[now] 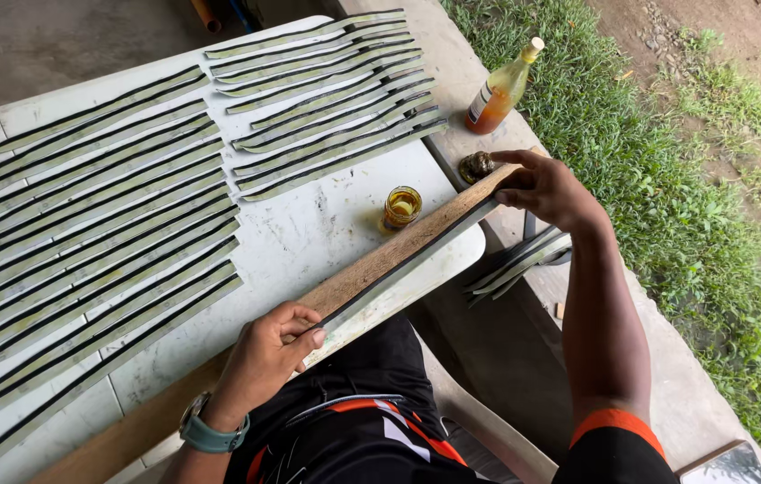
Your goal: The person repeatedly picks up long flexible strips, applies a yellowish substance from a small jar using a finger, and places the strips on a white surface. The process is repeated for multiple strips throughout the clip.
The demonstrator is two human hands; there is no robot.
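Hands [264, 354] [546, 188] hold strip [407, 264] near jar [402, 207], bottle [500, 91].

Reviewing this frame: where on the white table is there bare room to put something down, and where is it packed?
The bare patch of the white table lies between the big spread of strips, the upper strip group, the small glass and the wooden board held by the left hand and right hand. The table's left side is crowded with strips.

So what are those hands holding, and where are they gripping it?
Both hold one long strip flat on a wooden board: the left hand pinches its near end, the right hand its far end.
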